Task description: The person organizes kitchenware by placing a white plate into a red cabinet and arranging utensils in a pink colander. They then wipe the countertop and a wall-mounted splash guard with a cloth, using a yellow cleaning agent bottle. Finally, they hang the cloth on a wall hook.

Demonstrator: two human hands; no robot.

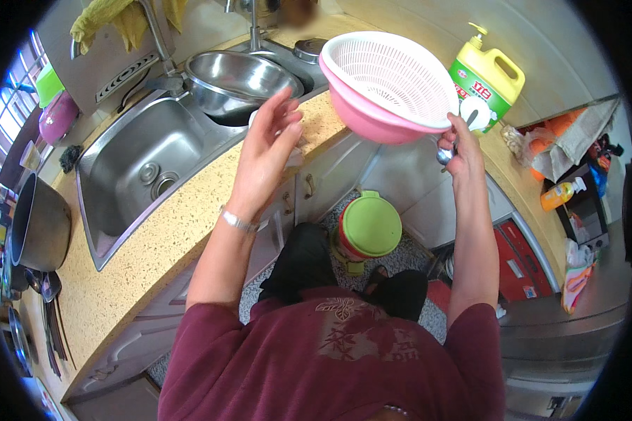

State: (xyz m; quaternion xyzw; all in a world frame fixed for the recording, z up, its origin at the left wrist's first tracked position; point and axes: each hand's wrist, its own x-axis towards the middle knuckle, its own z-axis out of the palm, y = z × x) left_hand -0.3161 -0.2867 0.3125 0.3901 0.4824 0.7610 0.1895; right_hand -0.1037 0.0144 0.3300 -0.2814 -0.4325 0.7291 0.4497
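Note:
My left hand [268, 144] is raised over the counter edge, fingers apart and nothing seen in its grasp. Beside it a steel basin [239, 84] sits tilted over the second sink bowl. At the right, my right hand [464, 147] has its fingers closed around what looks like a metal spoon [445, 156]; a dark handle end shows above the fingers. Those fingers are close to the rim of a white plastic colander [395, 68], nested in a pink plastic basin [358, 116]. Whether they touch the rim I cannot tell.
A steel sink [142, 142] lies to the left, with a large pot [41, 223] beyond it. Behind my right hand stands a yellow-and-green detergent jug [487, 79]. A green-lidded bin [371, 226] is on the floor by my legs. Yellow cloths [102, 21] hang at upper left.

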